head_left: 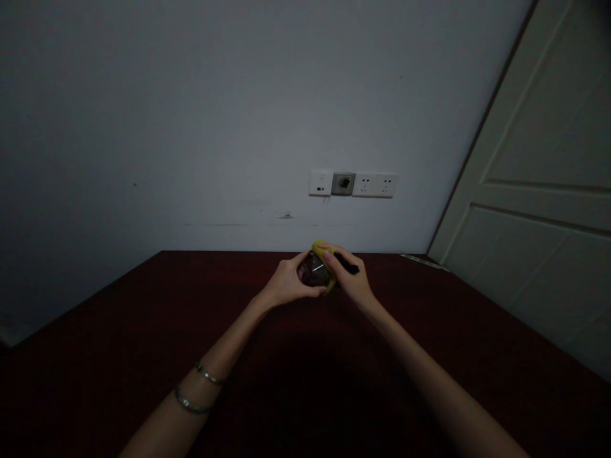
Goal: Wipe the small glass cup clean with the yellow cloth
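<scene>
Both my arms reach out over a dark red table [143,331]. My left hand [286,283] is closed around a small dark rounded object [314,272] with a shiny surface. My right hand [351,277] is closed too, pressing a yellow piece [319,245], perhaps a cloth or sponge, against the top and right side of that object. A thin black part [347,264] sticks out by my right fingers. The scene is dim, so what the object is stays unclear. Two bracelets [200,388] sit on my left forearm.
A plain white wall stands behind the table, with a row of wall sockets [352,184] just above the table's far edge. A white panelled door [539,191] stands at the right. A thin pale strip [422,261] lies at the table's far right corner.
</scene>
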Action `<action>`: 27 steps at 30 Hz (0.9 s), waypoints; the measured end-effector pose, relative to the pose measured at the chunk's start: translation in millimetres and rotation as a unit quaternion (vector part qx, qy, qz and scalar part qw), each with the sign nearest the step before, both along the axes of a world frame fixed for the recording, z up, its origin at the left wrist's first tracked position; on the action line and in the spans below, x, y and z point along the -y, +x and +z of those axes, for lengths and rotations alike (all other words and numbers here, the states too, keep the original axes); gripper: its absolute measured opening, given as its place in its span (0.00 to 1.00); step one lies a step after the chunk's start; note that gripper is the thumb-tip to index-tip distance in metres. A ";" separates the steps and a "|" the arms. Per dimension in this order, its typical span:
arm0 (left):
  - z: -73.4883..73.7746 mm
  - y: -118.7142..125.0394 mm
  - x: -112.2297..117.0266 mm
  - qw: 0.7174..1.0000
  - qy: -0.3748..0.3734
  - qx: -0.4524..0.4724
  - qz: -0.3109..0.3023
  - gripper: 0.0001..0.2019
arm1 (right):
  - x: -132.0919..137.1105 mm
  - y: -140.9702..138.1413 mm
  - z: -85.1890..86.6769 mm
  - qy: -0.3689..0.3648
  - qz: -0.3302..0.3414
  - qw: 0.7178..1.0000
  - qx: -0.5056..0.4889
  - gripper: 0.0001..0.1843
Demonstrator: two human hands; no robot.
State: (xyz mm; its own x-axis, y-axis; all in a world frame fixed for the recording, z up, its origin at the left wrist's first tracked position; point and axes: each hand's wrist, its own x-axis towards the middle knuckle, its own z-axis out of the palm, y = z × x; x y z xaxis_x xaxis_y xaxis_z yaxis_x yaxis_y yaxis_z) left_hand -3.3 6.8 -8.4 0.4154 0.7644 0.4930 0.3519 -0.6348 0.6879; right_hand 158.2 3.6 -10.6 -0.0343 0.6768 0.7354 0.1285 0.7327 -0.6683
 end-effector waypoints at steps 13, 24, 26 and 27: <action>-8.5 -0.3 -11.6 0.982 -0.131 0.127 -0.051 0.22 | 19.0 -2.2 1.3 0.111 0.000 0.989 0.095 0.14; 5.1 2.6 1.1 0.975 -0.151 0.135 -0.093 0.30 | 4.3 0.3 5.2 -0.087 0.012 0.990 -0.114 0.17; 4.0 2.2 -1.2 0.974 -0.157 0.137 -0.085 0.28 | 8.3 0.3 5.2 -0.031 0.003 0.997 -0.075 0.15; 2.8 1.7 -2.9 0.976 -0.155 0.133 -0.077 0.27 | 11.1 0.5 5.2 0.006 -0.001 0.999 -0.040 0.14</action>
